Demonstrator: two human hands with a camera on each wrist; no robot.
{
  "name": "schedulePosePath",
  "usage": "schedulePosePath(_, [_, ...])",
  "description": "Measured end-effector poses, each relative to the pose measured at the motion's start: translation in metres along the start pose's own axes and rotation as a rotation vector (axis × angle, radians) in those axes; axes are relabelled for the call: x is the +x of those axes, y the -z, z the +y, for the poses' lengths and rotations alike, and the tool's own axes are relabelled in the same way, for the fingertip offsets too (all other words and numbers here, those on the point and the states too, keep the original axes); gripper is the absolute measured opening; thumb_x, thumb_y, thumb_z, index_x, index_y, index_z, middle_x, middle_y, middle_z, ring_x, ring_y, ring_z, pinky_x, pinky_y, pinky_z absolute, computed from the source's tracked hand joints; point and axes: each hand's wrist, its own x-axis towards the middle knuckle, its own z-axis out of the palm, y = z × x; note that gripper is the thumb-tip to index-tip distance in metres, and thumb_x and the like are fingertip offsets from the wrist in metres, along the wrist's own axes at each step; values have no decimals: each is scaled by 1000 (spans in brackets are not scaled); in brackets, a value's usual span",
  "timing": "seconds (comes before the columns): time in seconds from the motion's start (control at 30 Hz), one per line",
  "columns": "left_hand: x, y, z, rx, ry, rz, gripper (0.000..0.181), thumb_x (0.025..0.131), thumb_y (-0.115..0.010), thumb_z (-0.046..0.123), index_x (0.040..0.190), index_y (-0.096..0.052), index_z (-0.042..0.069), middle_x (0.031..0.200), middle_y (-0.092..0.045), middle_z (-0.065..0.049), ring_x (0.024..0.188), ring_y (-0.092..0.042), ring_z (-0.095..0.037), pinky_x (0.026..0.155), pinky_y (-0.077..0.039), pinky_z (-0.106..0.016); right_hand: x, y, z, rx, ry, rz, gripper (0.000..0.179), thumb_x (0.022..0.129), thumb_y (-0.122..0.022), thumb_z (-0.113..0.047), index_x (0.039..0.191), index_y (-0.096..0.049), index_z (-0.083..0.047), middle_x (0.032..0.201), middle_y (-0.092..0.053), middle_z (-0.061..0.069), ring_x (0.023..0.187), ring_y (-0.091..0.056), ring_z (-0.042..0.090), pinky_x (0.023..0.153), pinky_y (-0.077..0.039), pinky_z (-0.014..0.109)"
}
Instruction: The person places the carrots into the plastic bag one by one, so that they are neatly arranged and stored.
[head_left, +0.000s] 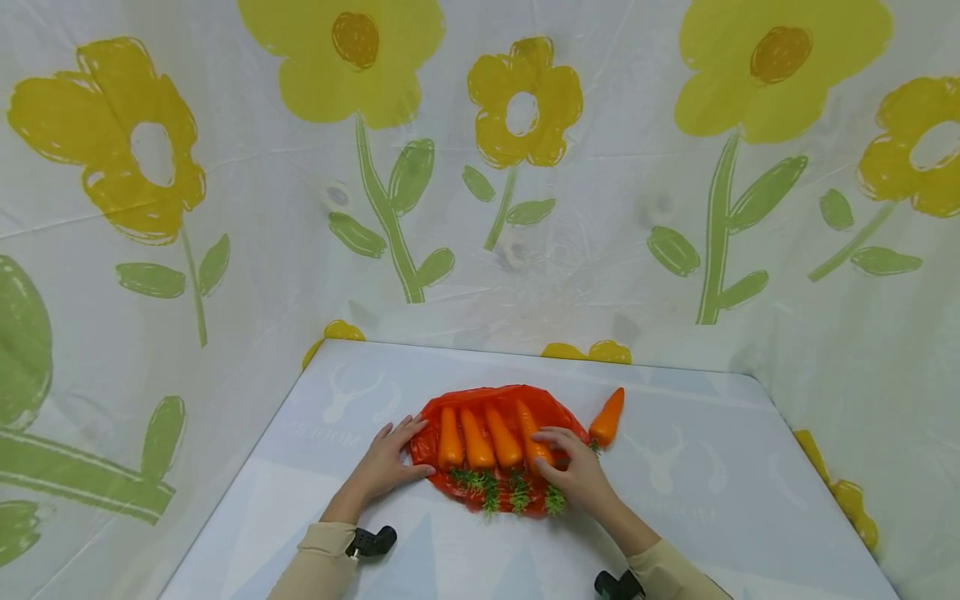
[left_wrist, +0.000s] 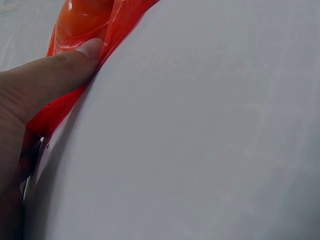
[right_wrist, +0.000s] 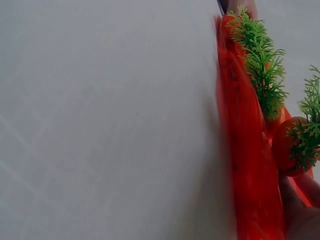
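Observation:
A red plastic bag [head_left: 476,498] lies spread on the table, with several orange toy carrots side by side on it, their green leafy tops toward the near edge. My right hand [head_left: 581,475] pinches the rightmost carrot [head_left: 527,421] of the row between thumb and fingers. In the right wrist view that carrot's round end [right_wrist: 290,150] shows against the fingers. At the bag's left edge my left hand [head_left: 382,462] rests with fingers extended. Its thumb [left_wrist: 75,65] presses on the red plastic in the left wrist view.
Another carrot [head_left: 609,415] lies just right of the bag, its leafy end near the bag's edge. The pale table [head_left: 697,517] has faint printed patterns. A white curtain [head_left: 585,275] with yellow flowers hangs behind and at the sides.

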Motion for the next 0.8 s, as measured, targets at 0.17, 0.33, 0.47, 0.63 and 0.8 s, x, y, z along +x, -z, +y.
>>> schedulePosePath(0.17, [0,0,0,0,-6,0,88,80,-85,45,152,-48,11,160,-40,-10,152,-25,-34,124,-12,-58,5,-6,-2,-41,1,-25,31,92,-76,-23,123,-72,-22,135,-61,2,113,-61,23,98,-53,46])
schedulePosePath(0.33, [-1,0,0,0,-15,-4,88,80,-85,44,152,-48,10,160,-40,-11,152,-26,-35,123,-12,-58,9,-10,-4,-49,-19,-53,31,93,-76,-23,123,-71,-23,136,-61,3,126,-57,29,104,-49,54])
schedulePosePath(0.47, [-1,2,2,-5,-16,-8,89,80,-85,44,152,-48,10,160,-40,-11,152,-25,-34,124,-11,-58,10,-12,-5,-35,-46,-61,31,92,-76,-23,122,-71,-25,136,-60,1,128,-56,29,105,-49,53])
schedulePosePath(0.63, [-1,3,2,-16,-19,-13,89,80,-86,43,153,-47,10,161,-39,-12,153,-25,-34,124,-11,-57,11,-13,-5,-22,-53,-61,31,92,-76,-22,122,-71,-26,135,-61,1,128,-56,28,106,-49,52])
schedulePosePath(0.8, [-1,2,1,-11,-22,-15,89,80,-86,42,153,-47,10,161,-39,-11,153,-25,-33,124,-10,-56,12,-15,-3,-8,-57,-58,30,92,-76,-22,122,-71,-25,135,-61,1,126,-56,27,105,-49,52])
